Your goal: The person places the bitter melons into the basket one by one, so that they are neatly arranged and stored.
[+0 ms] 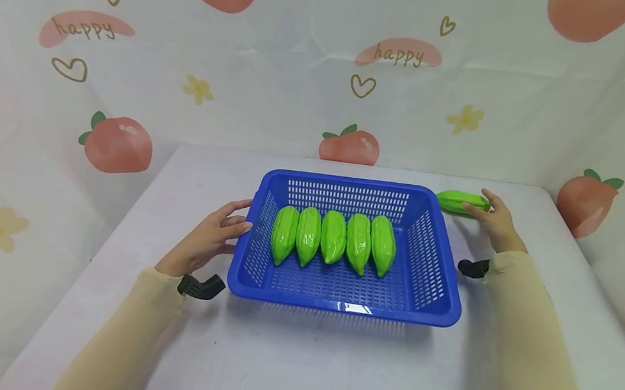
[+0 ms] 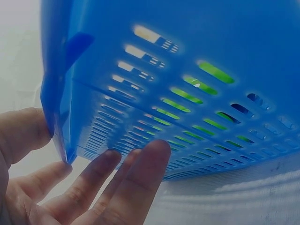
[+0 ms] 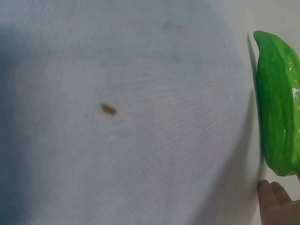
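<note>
A blue plastic basket [image 1: 342, 308] with slotted walls holds a row of several glossy, ridged green fruits [image 1: 333, 236], pointed ends toward me. At its left rim my left hand [image 1: 209, 235] grips the edge; the left wrist view shows the thumb against the rim and the fingers [image 2: 140, 187] under it beside the slotted wall. Beyond the basket's far right corner, another ridged green fruit [image 1: 459, 201] lies sideways on the table. My right hand [image 1: 497, 222] holds its right end between thumb and fingers. In the right wrist view this fruit [image 3: 280, 103] is cut off at the edge, as is the hand.
The table [image 1: 298, 373] has a white cloth over it. Behind it hangs a white backdrop [image 1: 277, 101] printed with peaches, hearts and flowers. Black camera mounts [image 1: 202, 286] stick out at both wrists, close to the basket's sides. A small brown speck [image 3: 108, 109] marks the cloth.
</note>
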Demonstrator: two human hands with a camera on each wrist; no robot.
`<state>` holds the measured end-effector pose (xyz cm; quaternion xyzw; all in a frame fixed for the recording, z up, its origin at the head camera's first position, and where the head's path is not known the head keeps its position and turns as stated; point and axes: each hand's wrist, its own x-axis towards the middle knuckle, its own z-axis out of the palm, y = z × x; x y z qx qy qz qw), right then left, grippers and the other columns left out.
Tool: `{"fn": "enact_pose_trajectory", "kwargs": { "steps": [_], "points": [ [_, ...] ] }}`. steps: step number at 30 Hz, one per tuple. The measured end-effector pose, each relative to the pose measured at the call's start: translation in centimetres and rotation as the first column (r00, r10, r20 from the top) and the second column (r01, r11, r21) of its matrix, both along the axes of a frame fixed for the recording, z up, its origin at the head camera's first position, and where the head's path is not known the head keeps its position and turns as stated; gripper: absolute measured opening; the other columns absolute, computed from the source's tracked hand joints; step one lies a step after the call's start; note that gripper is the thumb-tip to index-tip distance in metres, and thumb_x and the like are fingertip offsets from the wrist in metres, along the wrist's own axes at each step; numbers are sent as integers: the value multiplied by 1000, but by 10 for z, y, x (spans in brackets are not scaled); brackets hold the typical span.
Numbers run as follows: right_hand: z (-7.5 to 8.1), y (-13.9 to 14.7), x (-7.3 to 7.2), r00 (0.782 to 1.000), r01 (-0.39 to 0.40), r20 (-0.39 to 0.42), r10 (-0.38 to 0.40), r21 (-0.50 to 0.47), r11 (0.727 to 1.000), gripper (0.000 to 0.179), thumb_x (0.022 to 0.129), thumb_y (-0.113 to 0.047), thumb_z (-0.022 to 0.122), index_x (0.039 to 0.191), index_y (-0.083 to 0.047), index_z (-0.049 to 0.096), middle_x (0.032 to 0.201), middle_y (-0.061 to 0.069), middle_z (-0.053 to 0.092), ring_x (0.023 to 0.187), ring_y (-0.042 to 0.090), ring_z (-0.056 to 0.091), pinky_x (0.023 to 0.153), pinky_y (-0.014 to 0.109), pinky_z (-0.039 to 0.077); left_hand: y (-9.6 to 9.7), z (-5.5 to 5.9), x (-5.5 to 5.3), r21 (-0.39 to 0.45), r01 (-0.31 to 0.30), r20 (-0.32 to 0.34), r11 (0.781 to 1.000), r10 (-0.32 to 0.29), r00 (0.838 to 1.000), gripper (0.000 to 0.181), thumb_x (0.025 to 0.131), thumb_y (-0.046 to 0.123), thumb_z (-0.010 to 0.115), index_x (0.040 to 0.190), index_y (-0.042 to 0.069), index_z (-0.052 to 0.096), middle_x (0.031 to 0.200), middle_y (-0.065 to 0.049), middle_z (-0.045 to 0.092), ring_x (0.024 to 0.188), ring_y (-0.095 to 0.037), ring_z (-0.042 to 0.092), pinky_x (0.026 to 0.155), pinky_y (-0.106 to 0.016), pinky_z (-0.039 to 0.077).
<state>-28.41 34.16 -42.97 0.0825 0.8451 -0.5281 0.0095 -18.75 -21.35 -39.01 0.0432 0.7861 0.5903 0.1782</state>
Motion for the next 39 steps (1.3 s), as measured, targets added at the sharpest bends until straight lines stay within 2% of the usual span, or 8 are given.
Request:
{"fn": "enact_pose_trajectory", "kwargs": {
  "steps": [6, 15, 24, 27, 29, 32, 36, 39],
  "points": [
    [1, 2, -1, 999, -41, 36, 38, 72, 997, 80, 95, -23, 61, 154, -4, 10, 159, 27, 0, 146, 46, -3, 118, 60, 4, -1, -1, 0, 10, -1, -3, 1000, 2, 1000, 74, 94, 38, 62, 153, 22, 22, 140, -20, 50, 110, -29, 63, 94, -52, 52],
    [2, 9, -2, 987, -78, 148, 62, 106, 991, 81, 92, -20, 64, 153, -2, 13, 152, 37, 17, 141, 49, 21, 115, 61, 17, 0, 1, 0, 10, 9, 2, 1000, -9, 1000, 73, 95, 36, 61, 154, 21, 20, 141, -21, 49, 112, -30, 62, 94, -52, 51],
    [6, 2, 7, 987, -62, 152, 44, 118, 991, 78, 93, -23, 62, 149, 8, 18, 150, 36, 24, 134, 45, 30, 113, 57, 26, 0, 1, 0, 21, 9, 11, 1000, -9, 1000, 73, 95, 36, 61, 154, 21, 21, 140, -21, 49, 111, -29, 62, 95, -53, 51],
    [7, 0, 11, 992, -61, 118, 50, 99, 993, 77, 95, -26, 61, 150, 7, 18, 150, 34, 25, 123, 32, 42, 109, 47, 36, 1, 0, -1, 16, 6, 8, 1000, -6, 1000, 74, 94, 36, 62, 154, 21, 21, 141, -20, 49, 111, -29, 62, 95, -53, 50],
    [8, 0, 14, 994, -63, 92, 57, 64, 996, 76, 95, -27, 61, 150, 6, 19, 150, 32, 27, 111, 16, 48, 101, 35, 42, 2, 0, -1, 13, 3, 6, 1000, -3, 1000, 74, 94, 37, 62, 154, 21, 21, 141, -20, 49, 111, -30, 62, 95, -53, 50],
    [13, -1, 19, 997, -52, 64, 50, 24, 998, 78, 95, -29, 62, 151, 4, 21, 145, 24, 33, 94, -4, 44, 88, 16, 44, 2, 0, -1, 15, 4, 5, 1000, -4, 1000, 74, 94, 37, 62, 154, 21, 20, 141, -20, 49, 113, -31, 62, 96, -53, 50],
    [25, -1, 26, 999, -20, 24, 24, -146, 989, 77, 92, -27, 66, 151, -1, 24, 126, 3, 43, 91, -5, 47, 84, 8, 48, 2, 1, 0, 17, 5, 3, 1000, -5, 1000, 74, 95, 36, 62, 154, 20, 20, 141, -20, 49, 113, -31, 61, 95, -53, 50],
    [35, -2, 32, 1000, -10, -23, 2, -352, 936, 65, 90, -20, 68, 145, -9, 35, 113, -6, 43, 93, -2, 50, 88, 10, 48, 2, 1, 1, 6, 0, 1, 1000, 0, 1000, 75, 94, 37, 62, 154, 21, 20, 142, -20, 49, 113, -31, 62, 95, -52, 50]
  ]
}}
